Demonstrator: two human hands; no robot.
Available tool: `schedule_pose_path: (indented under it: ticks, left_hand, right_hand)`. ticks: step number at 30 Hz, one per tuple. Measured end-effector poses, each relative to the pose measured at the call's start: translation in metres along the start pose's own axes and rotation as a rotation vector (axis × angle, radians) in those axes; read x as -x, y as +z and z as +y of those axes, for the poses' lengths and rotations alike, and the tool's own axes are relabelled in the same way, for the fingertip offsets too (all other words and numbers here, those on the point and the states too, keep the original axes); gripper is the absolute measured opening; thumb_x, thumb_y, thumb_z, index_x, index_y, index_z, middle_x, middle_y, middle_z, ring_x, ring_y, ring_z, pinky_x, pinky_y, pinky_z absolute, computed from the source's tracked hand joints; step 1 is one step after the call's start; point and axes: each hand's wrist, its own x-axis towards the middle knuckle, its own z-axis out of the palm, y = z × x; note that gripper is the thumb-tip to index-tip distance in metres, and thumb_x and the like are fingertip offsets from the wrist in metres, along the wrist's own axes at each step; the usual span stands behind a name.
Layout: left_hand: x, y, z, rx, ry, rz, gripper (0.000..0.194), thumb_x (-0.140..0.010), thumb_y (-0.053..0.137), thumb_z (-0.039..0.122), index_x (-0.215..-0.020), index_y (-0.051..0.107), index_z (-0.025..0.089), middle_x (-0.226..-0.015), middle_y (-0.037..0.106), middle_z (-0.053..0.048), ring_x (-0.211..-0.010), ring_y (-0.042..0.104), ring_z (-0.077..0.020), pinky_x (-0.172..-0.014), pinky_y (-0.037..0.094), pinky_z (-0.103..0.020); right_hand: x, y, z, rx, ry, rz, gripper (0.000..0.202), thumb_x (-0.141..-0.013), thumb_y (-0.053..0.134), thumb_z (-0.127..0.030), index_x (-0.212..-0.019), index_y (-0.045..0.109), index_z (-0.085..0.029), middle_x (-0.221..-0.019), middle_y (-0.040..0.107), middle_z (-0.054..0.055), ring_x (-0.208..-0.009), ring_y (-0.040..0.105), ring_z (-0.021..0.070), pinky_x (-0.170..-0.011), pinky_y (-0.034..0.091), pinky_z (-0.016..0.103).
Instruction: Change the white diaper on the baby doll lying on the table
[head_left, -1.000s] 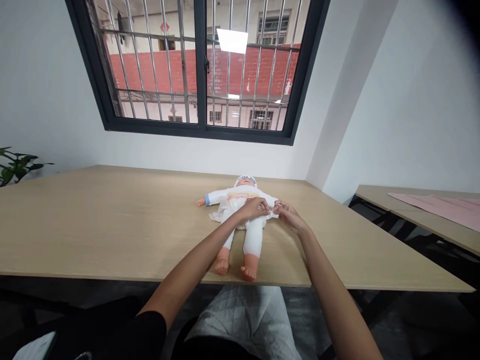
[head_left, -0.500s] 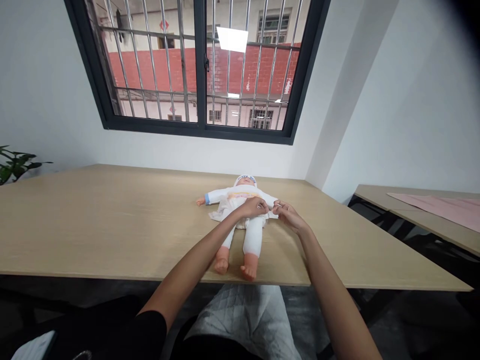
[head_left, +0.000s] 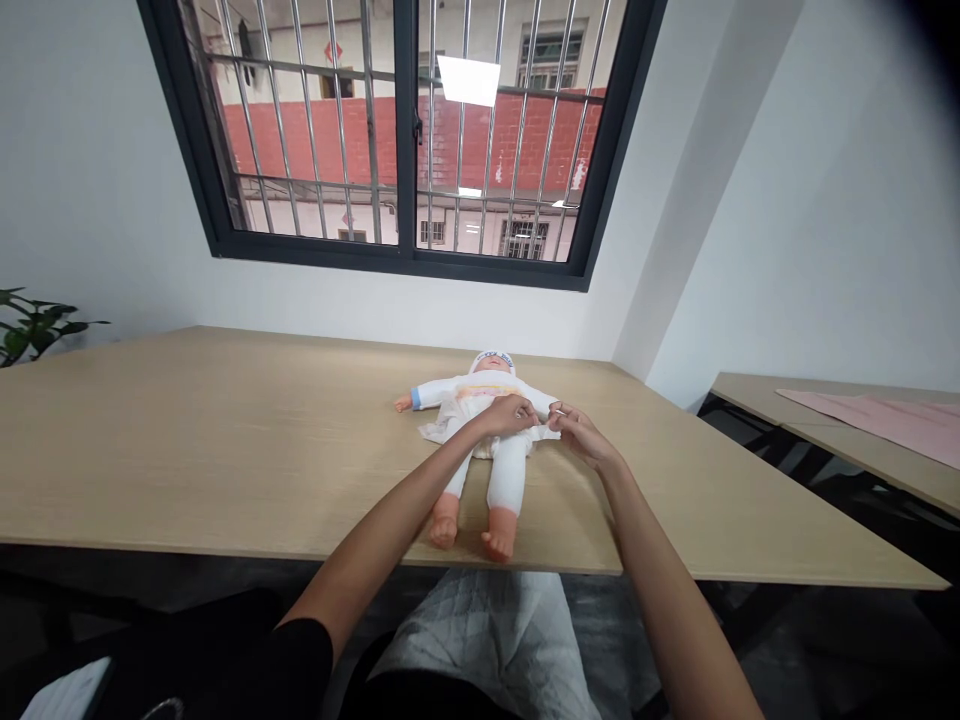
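Observation:
A baby doll in white clothes lies on its back, its capped head away from me and its bare feet near the table's front edge. Across its waist reaches my left hand, with fingers closed in a pinch on the white clothing. Beside the doll's right-hand side in view, my right hand pinches with thumb and fingertips at the edge of the white clothing. A white flap sticks out between my two hands. The exact bit of fabric in each pinch is hidden by the fingers.
The doll rests on a wide wooden table against the wall under a barred window. A green plant shows at the left. To the right stands another table with a pink cloth on it.
Both hands keep nearly the same pose at the doll's waist. The camera view has shifted very slightly.

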Motion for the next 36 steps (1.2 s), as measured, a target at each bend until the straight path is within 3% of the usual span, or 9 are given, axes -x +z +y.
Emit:
schedule_pose_path:
  ticks: [2,7,11,15,18,22,27,32,36]
  left_hand:
    - [-0.001,0.001,0.004,0.107,-0.028,0.059,0.014,-0.077,0.049,0.020,-0.079,0.061,0.012,-0.086,0.067,-0.006,-0.082,0.060,-0.0156,-0.077,0.045,-0.026]
    - [0.001,0.005,0.015,0.210,0.014,0.419,0.026,-0.086,0.036,0.027,-0.075,0.056,0.015,-0.083,0.064,-0.005,-0.082,0.058,-0.0150,-0.078,0.043,-0.027]
    - [0.011,0.009,0.011,-0.111,0.143,0.277,0.026,-0.083,0.050,0.041,-0.076,0.061,0.018,-0.084,0.062,-0.002,-0.089,0.054,-0.0177,-0.087,0.037,-0.031]
    - [0.010,0.011,-0.001,-0.385,0.103,0.145,0.012,-0.079,0.057,0.030,-0.083,0.064,0.020,-0.094,0.062,-0.003,-0.103,0.048,-0.0205,-0.096,0.028,-0.039]
    - [-0.001,0.008,-0.004,-0.464,0.068,0.111,0.010,-0.080,0.055,0.023,-0.077,0.064,0.018,-0.089,0.062,-0.004,-0.097,0.050,-0.0202,-0.092,0.029,-0.039]
    - [-0.020,0.002,-0.003,-0.578,0.142,0.080,0.010,-0.078,0.055,0.020,-0.072,0.063,0.018,-0.080,0.062,-0.003,-0.095,0.049,-0.0211,-0.093,0.025,-0.042]
    - [-0.030,0.002,-0.007,-0.661,0.182,0.145,0.017,-0.078,0.055,0.019,-0.062,0.059,0.017,-0.081,0.062,-0.004,-0.096,0.047,-0.0216,-0.096,0.019,-0.045]
    - [-0.014,0.008,-0.002,-0.472,0.198,0.312,0.020,-0.088,0.045,0.034,-0.090,0.060,0.021,-0.095,0.061,-0.001,-0.099,0.049,-0.0178,-0.095,0.023,-0.039]
    - [0.001,0.017,0.000,-0.575,0.262,0.236,0.031,-0.088,0.042,0.042,-0.088,0.061,0.019,-0.091,0.061,-0.005,-0.098,0.048,-0.0202,-0.099,0.020,-0.042]
  right_hand:
    - [0.000,0.000,0.000,-0.019,0.000,0.003,0.025,-0.059,0.067,-0.019,-0.080,0.053,-0.021,-0.066,0.055,-0.004,-0.062,0.049,0.0113,-0.057,0.037,0.022]
    - [-0.003,-0.002,0.003,-0.057,0.010,0.037,0.026,-0.057,0.067,-0.018,-0.079,0.054,-0.020,-0.067,0.053,-0.005,-0.061,0.049,0.0106,-0.060,0.045,0.025]
    - [-0.006,-0.003,0.005,-0.115,-0.002,0.056,0.028,-0.056,0.067,-0.017,-0.081,0.055,-0.020,-0.069,0.055,-0.005,-0.062,0.052,0.0106,-0.061,0.048,0.026]
    - [-0.008,-0.005,0.006,-0.164,-0.012,0.080,0.030,-0.055,0.066,-0.013,-0.082,0.055,-0.020,-0.065,0.055,-0.006,-0.059,0.052,0.0096,-0.058,0.045,0.022]
    - [-0.009,-0.006,0.007,-0.166,-0.006,0.094,0.031,-0.056,0.064,-0.012,-0.084,0.055,-0.020,-0.064,0.055,-0.006,-0.059,0.051,0.0095,-0.057,0.045,0.022]
    - [-0.010,-0.007,0.007,-0.160,-0.002,0.132,0.031,-0.057,0.064,-0.013,-0.086,0.055,-0.021,-0.063,0.053,-0.006,-0.060,0.052,0.0105,-0.063,0.048,0.025]
    - [-0.011,-0.009,0.009,-0.156,-0.021,0.131,0.028,-0.056,0.066,-0.014,-0.083,0.058,-0.019,-0.065,0.054,-0.005,-0.062,0.052,0.0096,-0.064,0.048,0.022]
    - [-0.015,-0.015,0.014,-0.159,-0.019,0.174,0.018,-0.056,0.066,-0.012,-0.071,0.059,-0.018,-0.076,0.057,-0.002,-0.068,0.053,0.0095,-0.062,0.050,0.020]
    - [-0.019,-0.022,0.020,-0.182,0.063,0.248,0.017,-0.055,0.067,-0.010,-0.060,0.054,-0.018,-0.072,0.055,-0.002,-0.066,0.054,0.0097,-0.064,0.055,0.022]
